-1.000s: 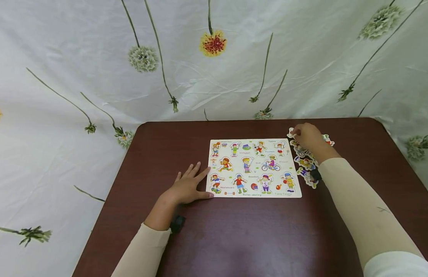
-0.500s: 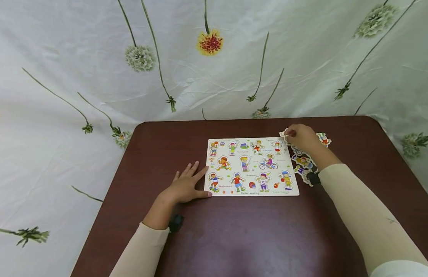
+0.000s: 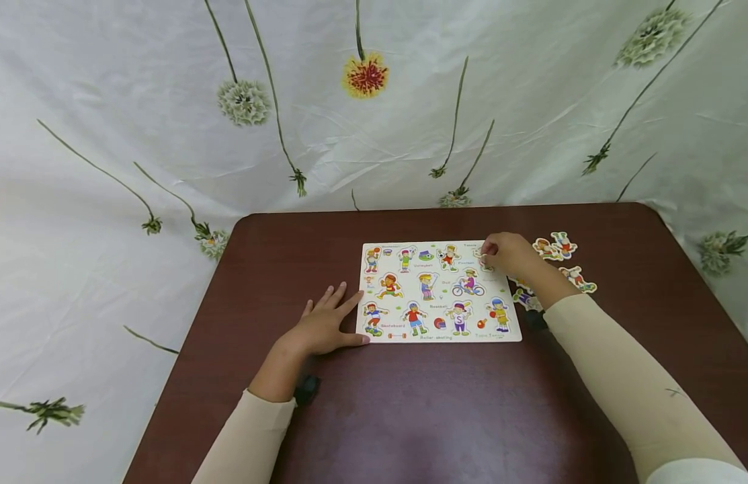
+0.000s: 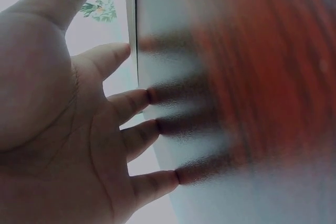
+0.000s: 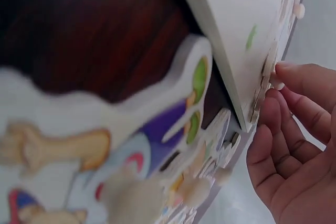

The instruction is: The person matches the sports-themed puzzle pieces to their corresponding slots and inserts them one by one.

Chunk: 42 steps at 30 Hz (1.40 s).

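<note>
A white puzzle board [image 3: 410,326] printed with children at sports lies on the dark table. My left hand [image 3: 325,326] spreads straight fingers at its left side; thumb and index fingertip touch the edge. In the left wrist view the same palm [image 4: 52,114] shows, fingertips down on the tabletop. Over the board's upper right corner, my right hand [image 3: 513,254] pinches a small puzzle piece [image 3: 479,255], mostly hidden by the fingers. The right wrist view shows thumb and index finger on the knob of that piece [image 5: 266,72], low against the board surface.
Loose puzzle pieces [image 3: 548,249] lie right of the board, another piece [image 3: 578,279] nearer me. More pieces [image 3: 527,300] sit along the board's right edge, partly under my forearm. Close in the right wrist view is a knobbed piece [image 5: 157,129]. A flowered cloth [image 3: 325,134] hangs behind the table.
My right hand has carried the pinched piece left and slightly nearer, from the pile onto the board's upper right corner, uncovering pieces behind it. The left hand keeps its place.
</note>
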Available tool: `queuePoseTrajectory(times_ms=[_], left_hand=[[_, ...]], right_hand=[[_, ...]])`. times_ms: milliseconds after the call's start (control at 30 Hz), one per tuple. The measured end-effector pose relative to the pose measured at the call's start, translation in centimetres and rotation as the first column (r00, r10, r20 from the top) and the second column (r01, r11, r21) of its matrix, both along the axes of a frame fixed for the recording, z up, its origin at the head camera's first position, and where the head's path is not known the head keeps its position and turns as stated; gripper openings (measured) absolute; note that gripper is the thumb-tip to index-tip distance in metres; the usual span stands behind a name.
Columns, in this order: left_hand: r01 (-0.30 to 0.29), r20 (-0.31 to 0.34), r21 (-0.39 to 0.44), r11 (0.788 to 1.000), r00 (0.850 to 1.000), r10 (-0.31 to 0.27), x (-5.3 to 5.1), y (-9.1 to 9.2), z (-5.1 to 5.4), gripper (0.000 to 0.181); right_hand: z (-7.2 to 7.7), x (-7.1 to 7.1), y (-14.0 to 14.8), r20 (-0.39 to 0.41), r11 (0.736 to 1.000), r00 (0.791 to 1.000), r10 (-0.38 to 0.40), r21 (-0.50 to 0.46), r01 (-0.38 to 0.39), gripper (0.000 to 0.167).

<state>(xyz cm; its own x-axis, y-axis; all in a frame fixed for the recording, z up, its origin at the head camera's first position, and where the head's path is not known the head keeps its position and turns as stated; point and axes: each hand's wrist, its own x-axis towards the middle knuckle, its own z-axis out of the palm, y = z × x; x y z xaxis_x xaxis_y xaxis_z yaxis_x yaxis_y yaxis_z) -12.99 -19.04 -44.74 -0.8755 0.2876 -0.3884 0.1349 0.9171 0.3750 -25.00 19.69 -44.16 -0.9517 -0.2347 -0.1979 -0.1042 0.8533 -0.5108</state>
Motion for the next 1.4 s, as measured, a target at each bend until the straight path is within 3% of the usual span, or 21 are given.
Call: queuePoseTrajectory(times_ms=[400,633,800,1033,1100,1400], left_hand=[[0.006,0.0,0.002,1.0,1.0,-0.006,0.1,0.2,0.1,0.095],[0.006,0.006,-0.004,1.0,1.0,-0.006,0.2,0.3,0.1,0.095],[0.004,0.001,-0.005,1.0,1.0,-0.004,0.1,0.2,0.0,0.095],[0.005,0.0,0.002,1.0,1.0,-0.005,0.1,0.1,0.1,0.095],[0.005,0.001,0.006,1.0,1.0,-0.005,0.1,0.1,0.2,0.095],[0.002,0.003,-0.003,1.0,1.0,-0.002,0.0,0.0,0.0,0.096]], right_hand=[[-0.8,-0.1,-0.3,-0.01,1.0,1.0,-0.012,0.019,0.012,0.013],[-0.7,0.6,0.4,0.016,0.991,0.998,-0.059,-0.116,0.06,0.022],[-0.2,1.7,1.7,0.019,0.948,0.992,-0.128,-0.291,0.128,0.033],[0.6,3.8,4.0,0.027,0.842,0.963,-0.268,-0.479,0.248,0.048],[0.7,4.4,4.7,0.032,0.823,0.957,-0.29,-0.501,0.266,0.049],[0.6,6.9,6.8,0.041,0.792,0.933,-0.357,-0.517,0.325,0.048]])
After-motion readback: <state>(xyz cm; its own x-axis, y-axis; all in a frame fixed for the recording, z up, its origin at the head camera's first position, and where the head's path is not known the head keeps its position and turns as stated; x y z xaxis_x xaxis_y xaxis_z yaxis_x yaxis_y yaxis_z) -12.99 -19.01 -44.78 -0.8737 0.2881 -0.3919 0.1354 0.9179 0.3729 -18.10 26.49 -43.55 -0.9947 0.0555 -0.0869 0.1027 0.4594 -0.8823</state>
